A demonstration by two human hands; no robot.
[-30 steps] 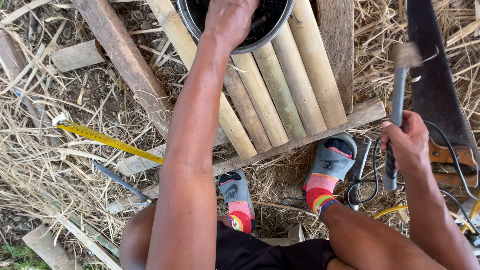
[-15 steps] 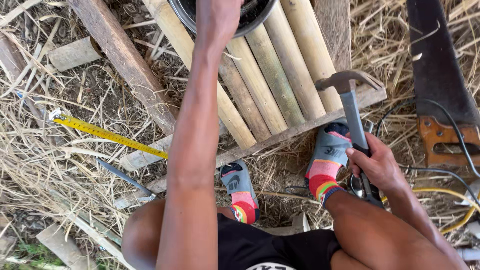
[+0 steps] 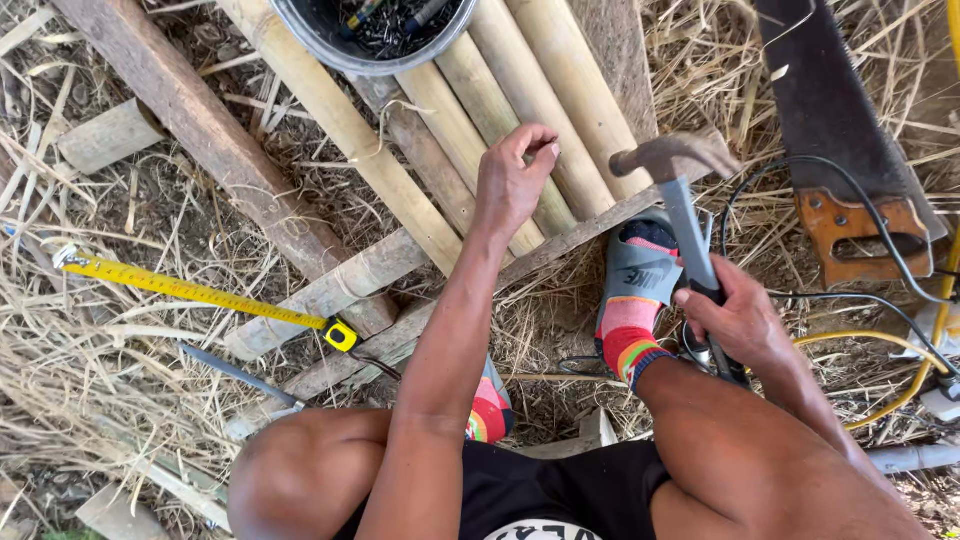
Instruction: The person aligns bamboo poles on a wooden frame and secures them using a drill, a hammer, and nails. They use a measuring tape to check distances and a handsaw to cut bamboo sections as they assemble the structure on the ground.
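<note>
The claw hammer stands nearly upright in the right hand, its grey shaft running up from the fist to a dark, worn steel head that hangs just beside the ends of the bamboo poles. The fingers of that hand are wrapped tight around the lower part of the shaft, the thumb laid along it, so only the grip end is hidden. The head is rust-brown, with its curved claw pointing to the right and its blunt face to the left. Just to the left of it, the left hand rests over the bamboo with fingertips pinched together against a pole; whether something small sits between them cannot be told. The poles lie side by side, pale and yellowish, across a weathered wooden rail. A black bucket of dark metal bits sits on the poles at the top. Below the hammer, a foot in a grey sandal and striped sock rests on the straw. A rusty handsaw lies at the right, and a yellow measuring tape stretches across the straw at the left.
</note>
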